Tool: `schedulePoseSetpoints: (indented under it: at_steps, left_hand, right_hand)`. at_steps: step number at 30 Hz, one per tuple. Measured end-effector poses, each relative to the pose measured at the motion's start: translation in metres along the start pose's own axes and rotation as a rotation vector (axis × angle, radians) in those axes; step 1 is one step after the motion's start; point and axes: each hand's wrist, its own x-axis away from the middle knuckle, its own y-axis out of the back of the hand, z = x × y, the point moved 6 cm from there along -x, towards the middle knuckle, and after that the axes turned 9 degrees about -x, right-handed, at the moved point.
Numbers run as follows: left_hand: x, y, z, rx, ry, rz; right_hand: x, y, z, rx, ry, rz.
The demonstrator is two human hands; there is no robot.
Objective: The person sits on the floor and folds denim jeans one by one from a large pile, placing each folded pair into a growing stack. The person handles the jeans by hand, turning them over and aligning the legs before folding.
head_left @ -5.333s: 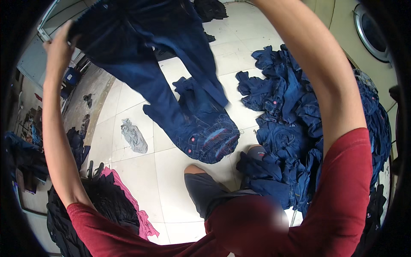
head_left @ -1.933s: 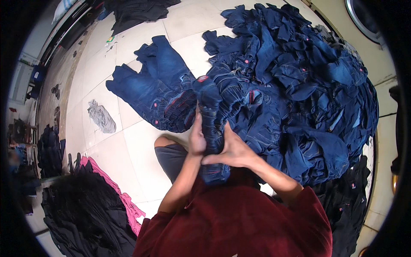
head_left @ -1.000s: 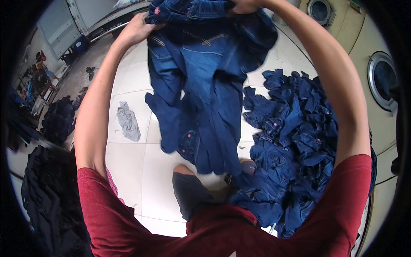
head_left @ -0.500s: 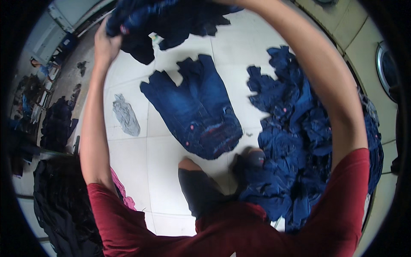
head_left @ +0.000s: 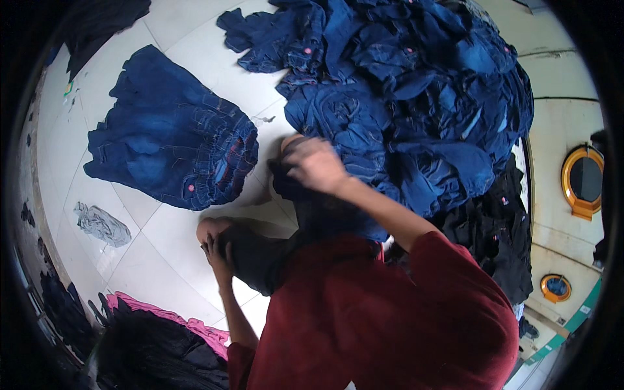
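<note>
My left hand [head_left: 220, 255] lies on my left knee, its fingers spread over the edge of the black shorts, holding nothing. Smeared by motion, my right hand [head_left: 315, 164] hovers at or over my right knee; whether it touches anything I cannot tell. In front of my knees, a pair of blue denim pants [head_left: 166, 133] with a gathered waist is laid flat on the floor, waist toward me. Close by on the right rises a large heap of crumpled blue denim garments [head_left: 416, 97], some bearing small pink tags.
A grey bundle [head_left: 104, 225] sits on the white tiled floor [head_left: 149, 260]. Black cloth [head_left: 104, 26] lies at the far left, with pink cloth [head_left: 175, 318] and black garments [head_left: 156, 354] near left. On the right are more black garments [head_left: 500, 240] and machines with round doors [head_left: 584, 182].
The dark denim garment that both hands held up is out of them. My arms have come down to my knees, and the view has turned to the right.
</note>
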Motion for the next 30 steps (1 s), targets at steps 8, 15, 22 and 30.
schedulePoseSetpoints:
  at_steps: [8,15,22,30]
  left_hand:
    - [0.031,0.036,-0.095,0.214,-0.078,-0.310]
    - [0.009,0.067,-0.167,0.455,-0.205,-0.215]
    - [-0.045,0.072,-0.271,0.781,-0.388,0.120]
    - [-0.095,0.160,-0.326,0.792,-0.463,0.150]
  right_hand:
    - [0.260,-0.020,-0.248,-0.437,-1.802,-0.263]
    - [0.340,-0.170,-0.244,-1.697,-1.177,-0.353]
    - [0.241,0.026,-0.166,-1.379,-1.112,-0.720]
    - [0.115,0.168,0.003,-0.830,-0.073,-0.682]
